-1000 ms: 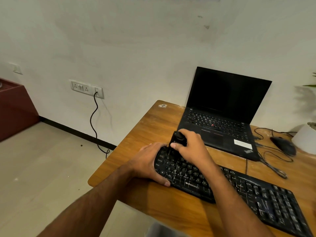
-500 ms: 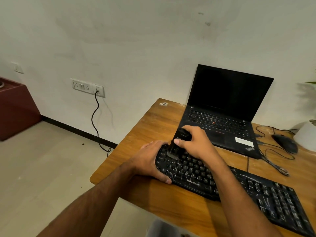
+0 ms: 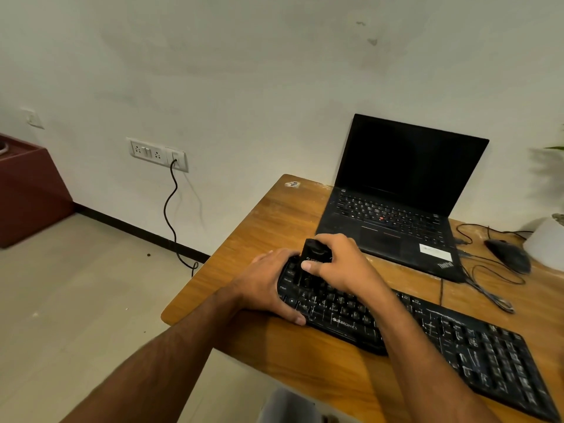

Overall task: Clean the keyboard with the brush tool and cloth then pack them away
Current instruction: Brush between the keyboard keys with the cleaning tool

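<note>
A long black keyboard (image 3: 451,340) lies slantwise on the wooden table (image 3: 274,215). My left hand (image 3: 265,285) grips its left end, thumb curled under the front edge. My right hand (image 3: 338,264) holds the black brush tool (image 3: 314,251) upright over the keys at the keyboard's upper left corner. The brush's bristle end is hidden against the keys. No cloth shows in this view.
An open black laptop (image 3: 396,209) stands behind the keyboard. A black mouse (image 3: 508,254) with tangled cables (image 3: 488,288) lies at the right, beside a white pot (image 3: 547,242). A wall socket with a hanging cord (image 3: 171,209) is at left. The table's left edge is close to my left hand.
The brush tool and my right hand have shifted slightly on the keyboard's left keys. My left hand keeps its hold on the keyboard end.
</note>
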